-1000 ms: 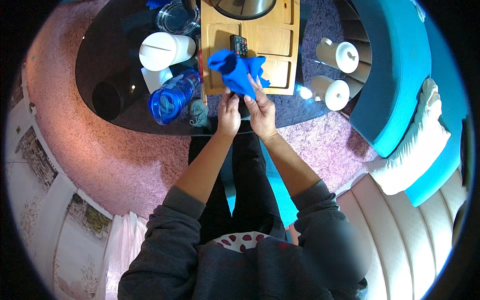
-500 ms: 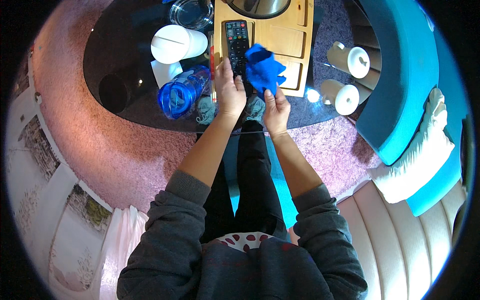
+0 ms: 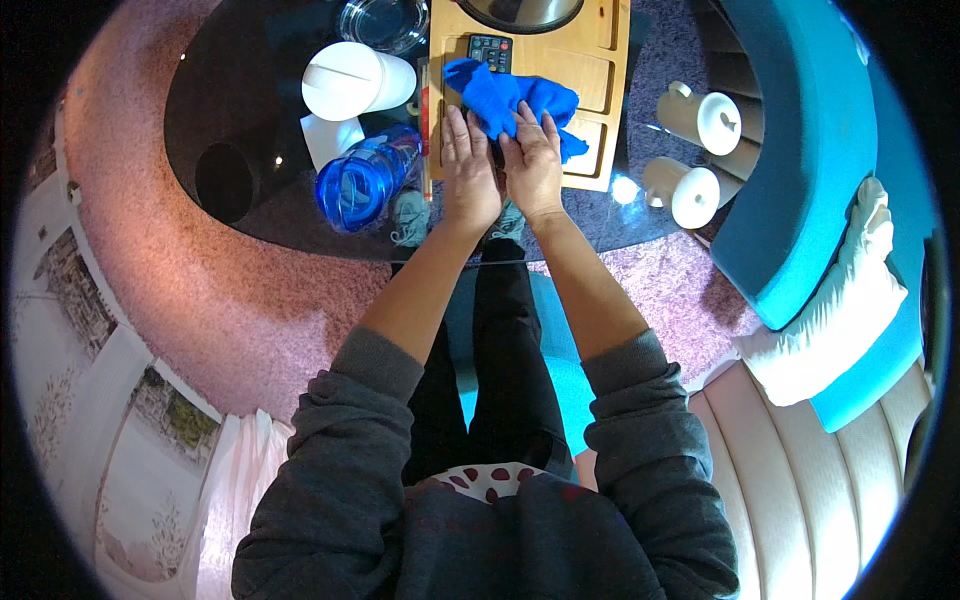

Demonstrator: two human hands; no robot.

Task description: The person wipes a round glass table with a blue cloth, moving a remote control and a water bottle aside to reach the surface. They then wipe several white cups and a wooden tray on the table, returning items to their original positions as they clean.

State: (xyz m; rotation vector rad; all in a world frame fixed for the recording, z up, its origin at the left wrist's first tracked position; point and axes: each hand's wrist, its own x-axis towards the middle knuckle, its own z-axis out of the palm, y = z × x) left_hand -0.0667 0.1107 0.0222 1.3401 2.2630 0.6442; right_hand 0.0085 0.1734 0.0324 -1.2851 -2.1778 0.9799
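Observation:
A black remote extends upward over the wooden tray, its lower part hidden by a blue cloth and my hands. My left hand is closed around the remote's lower left side, fingertips against the cloth. My right hand presses the crumpled cloth onto the remote, its fingers bent over the fabric beside my left hand.
The dark glass table holds a white lidded container, white paper, a blue bottle, a glass dish and two white cups. A curved teal sofa with a pillow curves along the right.
Half a second ago the remote showed with the cloth to its right; now my right hand has moved the cloth leftward over the remote, covering most of it.

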